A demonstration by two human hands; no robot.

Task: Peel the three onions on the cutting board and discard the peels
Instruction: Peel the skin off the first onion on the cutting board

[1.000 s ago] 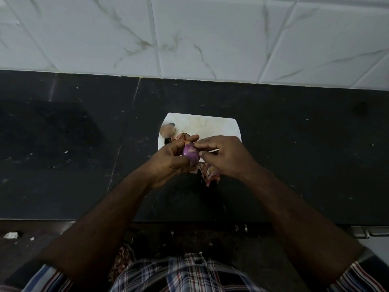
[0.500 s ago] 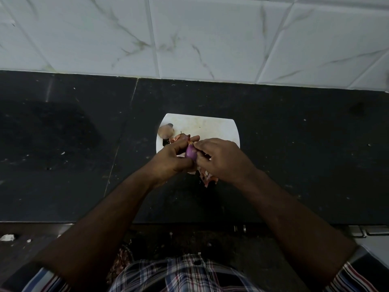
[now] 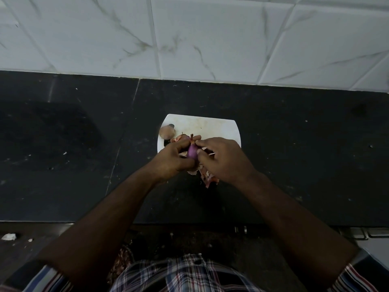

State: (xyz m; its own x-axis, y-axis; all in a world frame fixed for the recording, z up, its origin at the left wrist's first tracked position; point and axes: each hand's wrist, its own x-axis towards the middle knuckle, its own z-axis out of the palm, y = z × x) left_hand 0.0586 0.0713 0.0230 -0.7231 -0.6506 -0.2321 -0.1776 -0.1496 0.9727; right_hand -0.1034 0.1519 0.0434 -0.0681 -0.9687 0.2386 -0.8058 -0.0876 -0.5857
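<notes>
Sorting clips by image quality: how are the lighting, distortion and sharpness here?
Head view: dim, the forearms and counter nearly black, the tiled wall brightest; wide-angle bend curves the wall's lower edge; the purple onion between left hand and right hand is soft but readable.

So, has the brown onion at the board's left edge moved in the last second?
No. The brown onion sits at the same spot on the cutting board's left edge.
</notes>
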